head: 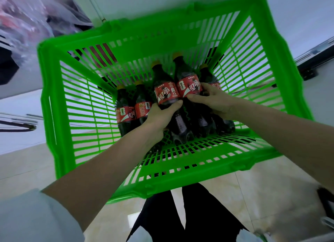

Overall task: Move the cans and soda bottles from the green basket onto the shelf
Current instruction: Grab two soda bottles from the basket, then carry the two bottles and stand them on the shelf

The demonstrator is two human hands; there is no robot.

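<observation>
Inside the green basket point(54, 104), your left hand point(159, 115) and right hand point(215, 100) each grip a soda bottle point(167, 95); lift them clear of the rim.

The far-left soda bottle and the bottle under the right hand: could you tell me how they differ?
The far-left bottle is untouched beside the basket's left wall; the right-hand bottle is gripped at its label by the right hand. The far-left bottle lies nearer the camera. Both are dark, red-labelled and yellow-capped.
</observation>
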